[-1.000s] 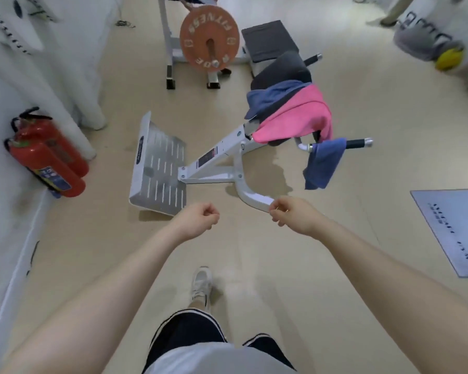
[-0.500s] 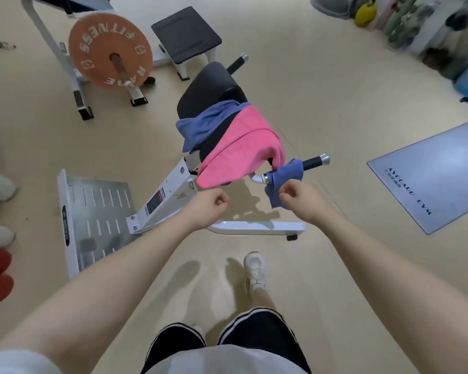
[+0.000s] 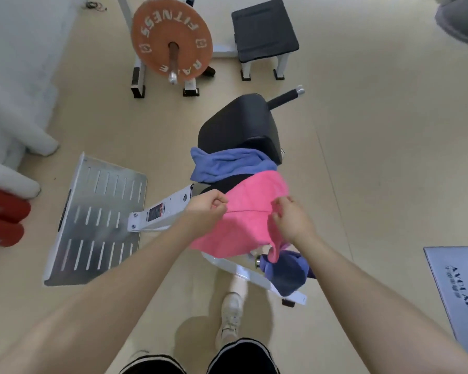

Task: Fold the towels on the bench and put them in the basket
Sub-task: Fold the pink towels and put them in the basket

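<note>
Towels lay draped over the bench (image 3: 238,125) as I gripped the pink towel (image 3: 243,222) with both hands. My left hand (image 3: 207,209) was curled, thumb and fingers pinching the towel's upper fold at its left end; my right hand (image 3: 289,220) pinched the same fold at its right end, fingers bent around the soft, fuzzy cloth. The pink towel hung over the near end of the bench's black padded seat, with one corner trailing down toward a blue towel (image 3: 287,273) bunched on the handle bar below. A second blue towel (image 3: 227,164) sat crumpled across the seat, just beyond the pink one. The bench's white metal frame ran down to a slotted silver footplate (image 3: 97,220) on the smooth beige floor (image 3: 389,157). An orange weight plate (image 3: 170,39) and a square black padded stool (image 3: 264,28) stood farther off, and a grey printed mat (image 3: 462,287) lay at my right.
</note>
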Motion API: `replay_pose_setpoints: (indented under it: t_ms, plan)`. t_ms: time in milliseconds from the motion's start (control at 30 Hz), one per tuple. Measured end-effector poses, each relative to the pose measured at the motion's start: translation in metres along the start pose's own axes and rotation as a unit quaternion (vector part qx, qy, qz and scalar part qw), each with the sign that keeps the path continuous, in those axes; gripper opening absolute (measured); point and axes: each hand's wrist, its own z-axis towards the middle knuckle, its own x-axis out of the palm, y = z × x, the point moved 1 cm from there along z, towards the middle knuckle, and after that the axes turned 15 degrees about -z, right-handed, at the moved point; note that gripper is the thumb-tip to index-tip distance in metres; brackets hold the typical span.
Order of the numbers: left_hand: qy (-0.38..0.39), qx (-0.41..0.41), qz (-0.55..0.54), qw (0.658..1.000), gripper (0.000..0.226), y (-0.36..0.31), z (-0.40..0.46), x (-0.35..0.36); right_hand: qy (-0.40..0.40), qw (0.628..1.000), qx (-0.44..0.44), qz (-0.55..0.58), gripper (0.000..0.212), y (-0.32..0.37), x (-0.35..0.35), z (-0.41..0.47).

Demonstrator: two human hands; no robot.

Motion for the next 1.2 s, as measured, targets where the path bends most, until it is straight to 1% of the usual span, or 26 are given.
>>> replay_pose_setpoints:
  t_ms: [67, 133, 233, 333, 400, 433, 500, 567, 633, 700, 800, 867, 900, 967, 1033, 1100, 1133, 1200]
  plan:
    - [-0.025, 0.006, 0.004, 1.0, 0.013, 0.001, 0.005, 0.002, 0.037, 0.998, -0.026, -0.048, 0.04, -0.004, 0.007, 0.01]
    - [-0.038, 0.004, 0.007, 0.999, 0.016, 0.003, 0.004, 0.002, 0.046, 0.995, -0.042, -0.08, 0.037, -0.005, 0.011, 0.016]
    - [-0.059, -0.012, 0.01, 0.998, 0.018, 0.009, 0.001, 0.003, 0.018, 0.994, -0.041, -0.101, 0.022, -0.006, 0.013, 0.021]
    - [-0.061, -0.019, 0.003, 0.998, 0.018, 0.016, -0.003, 0.001, -0.017, 0.99, -0.08, -0.111, 0.023, 0.001, 0.01, 0.022]
    - [-0.068, -0.01, -0.012, 0.998, 0.018, 0.017, -0.005, -0.004, -0.04, 0.986, -0.14, -0.081, 0.025, 0.013, 0.003, 0.021]
    - [-0.082, -0.004, -0.022, 0.996, 0.018, 0.016, -0.008, -0.008, -0.037, 0.983, -0.172, -0.044, 0.024, 0.022, -0.002, 0.018]
    - [-0.126, 0.01, -0.053, 0.991, 0.023, 0.016, -0.02, -0.019, -0.004, 0.972, -0.23, 0.045, 0.019, 0.05, -0.016, 0.009]
    - [-0.169, 0.037, -0.105, 0.979, 0.029, 0.016, -0.038, -0.035, 0.038, 0.953, -0.28, 0.107, 0.011, 0.087, -0.034, -0.007]
    - [-0.206, 0.057, -0.158, 0.964, 0.027, 0.015, -0.063, -0.055, 0.068, 0.931, -0.327, 0.151, 0.013, 0.129, -0.049, -0.031]
    - [-0.241, 0.075, -0.18, 0.951, 0.021, 0.016, -0.097, -0.08, 0.097, 0.898, -0.376, 0.207, 0.017, 0.168, -0.055, -0.059]
    - [-0.297, 0.128, -0.162, 0.932, 0.02, 0.03, -0.162, -0.116, 0.144, 0.851, -0.457, 0.216, 0.014, 0.221, -0.052, -0.105]
    - [-0.332, 0.146, -0.143, 0.921, 0.021, 0.048, -0.214, -0.136, 0.192, 0.814, -0.504, 0.215, 0.005, 0.255, -0.046, -0.139]
    - [-0.347, 0.146, -0.139, 0.916, 0.021, 0.06, -0.241, -0.145, 0.21, 0.799, -0.523, 0.208, 0.005, 0.272, -0.041, -0.158]
    - [-0.373, 0.131, -0.131, 0.909, 0.012, 0.086, -0.295, -0.157, 0.239, 0.777, -0.555, 0.175, 0.009, 0.302, -0.026, -0.2]
    - [-0.409, 0.096, -0.138, 0.897, 0.004, 0.117, -0.348, -0.164, 0.267, 0.751, -0.588, 0.137, 0.014, 0.329, -0.003, -0.245]
    - [-0.455, 0.073, -0.167, 0.871, 0.019, 0.149, -0.404, -0.166, 0.292, 0.726, -0.611, 0.121, 0.013, 0.353, 0.023, -0.292]
    - [-0.473, 0.065, -0.191, 0.858, 0.021, 0.162, -0.432, -0.167, 0.305, 0.713, -0.62, 0.119, 0.01, 0.364, 0.037, -0.316]
    - [-0.495, 0.051, -0.214, 0.84, 0.017, 0.185, -0.486, -0.164, 0.321, 0.693, -0.636, 0.109, 0.011, 0.385, 0.064, -0.366]
